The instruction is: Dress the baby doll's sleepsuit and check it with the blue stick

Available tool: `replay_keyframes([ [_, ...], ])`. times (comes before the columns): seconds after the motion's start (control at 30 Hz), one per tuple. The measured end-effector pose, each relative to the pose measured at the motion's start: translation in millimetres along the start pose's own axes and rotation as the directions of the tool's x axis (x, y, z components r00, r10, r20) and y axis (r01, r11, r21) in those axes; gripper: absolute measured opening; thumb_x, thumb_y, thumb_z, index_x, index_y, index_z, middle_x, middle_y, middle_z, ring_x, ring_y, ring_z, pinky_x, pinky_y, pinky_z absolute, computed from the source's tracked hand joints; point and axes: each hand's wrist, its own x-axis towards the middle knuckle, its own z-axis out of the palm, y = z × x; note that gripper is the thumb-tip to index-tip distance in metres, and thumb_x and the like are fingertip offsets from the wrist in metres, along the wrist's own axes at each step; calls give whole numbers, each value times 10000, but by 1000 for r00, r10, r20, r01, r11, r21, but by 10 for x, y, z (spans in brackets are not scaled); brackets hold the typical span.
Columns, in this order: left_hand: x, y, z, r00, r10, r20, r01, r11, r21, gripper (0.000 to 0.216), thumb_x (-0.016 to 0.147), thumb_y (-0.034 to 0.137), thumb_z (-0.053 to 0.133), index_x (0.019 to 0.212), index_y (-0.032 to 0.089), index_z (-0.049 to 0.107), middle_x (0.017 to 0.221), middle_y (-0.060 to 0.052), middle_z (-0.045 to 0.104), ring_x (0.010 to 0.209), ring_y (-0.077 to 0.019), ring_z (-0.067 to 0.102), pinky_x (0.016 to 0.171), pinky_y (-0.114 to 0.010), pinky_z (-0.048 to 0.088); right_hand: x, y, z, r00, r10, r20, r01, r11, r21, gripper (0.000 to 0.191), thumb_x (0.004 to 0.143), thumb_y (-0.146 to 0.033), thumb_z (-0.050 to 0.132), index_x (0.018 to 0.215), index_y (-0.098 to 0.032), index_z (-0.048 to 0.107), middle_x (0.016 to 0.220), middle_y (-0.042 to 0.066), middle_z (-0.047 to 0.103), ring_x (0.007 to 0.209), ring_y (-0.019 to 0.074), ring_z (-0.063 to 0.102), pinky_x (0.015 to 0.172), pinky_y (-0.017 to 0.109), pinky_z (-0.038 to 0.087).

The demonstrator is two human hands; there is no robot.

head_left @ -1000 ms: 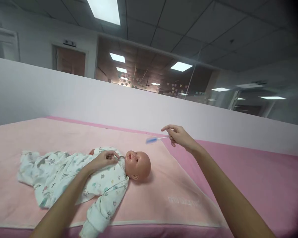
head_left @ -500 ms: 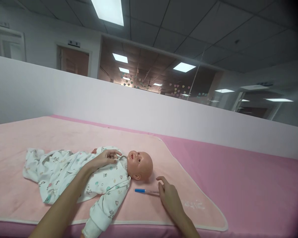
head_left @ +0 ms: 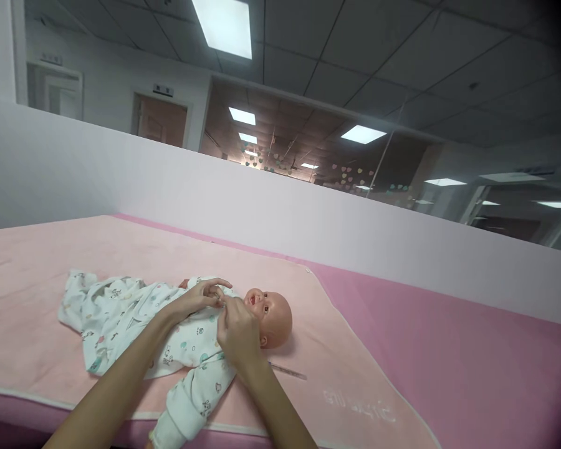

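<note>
A baby doll (head_left: 278,318) lies on its back, head to the right, dressed in a white printed gown (head_left: 187,340). My left hand (head_left: 206,294) rests on the gown's chest, its thumb and fingers pinched at the neckline. From the right, my right hand (head_left: 239,327) meets it at the same spot, fingers bent together by the doll's chin. The bit of cloth between the fingertips is mostly hidden. Under my right forearm lies a pen (head_left: 287,371); its blue cap is largely covered by the arm.
A peach blanket (head_left: 355,368) with pale trim lies beneath the doll on a pink padded surface (head_left: 449,318). Behind it runs a low white wall (head_left: 262,206), with glass panels above.
My right hand has moved left from beside the pen to the doll's neckline, joining my left hand. The view has shifted slightly to the left.
</note>
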Motion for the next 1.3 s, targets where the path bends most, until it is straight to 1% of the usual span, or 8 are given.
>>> replay_keyframes([
  [0.1, -11, 11, 13, 999, 14, -34, -15, 999, -31, 455, 599, 127, 607, 1050, 186, 579, 695, 22, 622, 700, -143, 586, 662, -240, 426, 135, -127, 361, 1000, -11, 14, 10, 998, 62, 387, 730, -69, 392, 1063, -175, 558, 887, 65, 598, 775, 175, 556, 659, 272, 444],
  [0.2, -9, 3, 21, 998, 19, -54, -20, 999, -26, 434, 590, 110, 593, 1022, 154, 590, 685, 12, 651, 685, -145, 599, 643, -230, 422, 146, -139, 509, 997, 53, -51, -45, 988, 145, 430, 670, -39, 397, 1042, -179, 562, 907, 64, 563, 822, 185, 529, 711, 291, 443],
  [0.37, 15, -26, 15, 998, 29, -60, -30, 999, -32, 435, 562, 89, 608, 994, 144, 597, 643, 20, 658, 647, -142, 607, 633, -230, 428, 72, -144, 505, 989, 70, -128, -31, 958, 287, 480, 644, -2, 380, 1059, -183, 537, 940, 66, 531, 910, 192, 494, 801, 321, 431],
  [0.57, -3, -4, 11, 995, 16, -101, -23, 997, -74, 365, 576, 138, 682, 935, 134, 619, 644, -2, 676, 658, -157, 623, 676, -260, 452, 56, -158, 552, 970, 173, -171, -94, 916, 390, 375, 698, -5, 377, 1001, -177, 513, 934, 69, 523, 892, 189, 483, 800, 335, 433],
  [0.8, -23, -12, 8, 994, 8, -107, -17, 996, -83, 345, 589, 202, 736, 909, 149, 618, 672, -17, 702, 675, -180, 646, 678, -284, 468, 36, -149, 592, 958, 222, -183, -131, 903, 408, 363, 711, -12, 373, 998, -180, 520, 900, 59, 532, 842, 178, 496, 748, 308, 444],
  [0.97, -9, -33, -10, 994, -13, -113, 3, 996, -87, 332, 588, 215, 749, 885, 150, 618, 688, -18, 710, 678, -177, 648, 699, -293, 475, 37, -133, 612, 960, 214, -180, -121, 900, 419, 340, 738, -28, 373, 1002, -170, 532, 891, 66, 554, 831, 178, 513, 724, 299, 452],
  [1.13, -5, -45, -20, 991, 15, -136, -28, 995, -96, 272, 597, 209, 737, 841, 156, 629, 725, -16, 689, 737, -169, 626, 721, -278, 466, 38, -132, 617, 950, 213, -229, -91, 889, 449, 287, 840, -72, 339, 1009, -183, 542, 916, 68, 574, 861, 166, 530, 767, 303, 460],
  [1.3, -22, -19, -8, 991, 58, -117, -65, 996, -55, 230, 607, 201, 716, 822, 156, 647, 715, -11, 649, 728, -155, 592, 702, -260, 444, 39, -136, 601, 940, 227, -256, -89, 884, 458, 272, 872, -99, 341, 1037, -195, 534, 994, 76, 563, 944, 166, 517, 847, 339, 451],
])
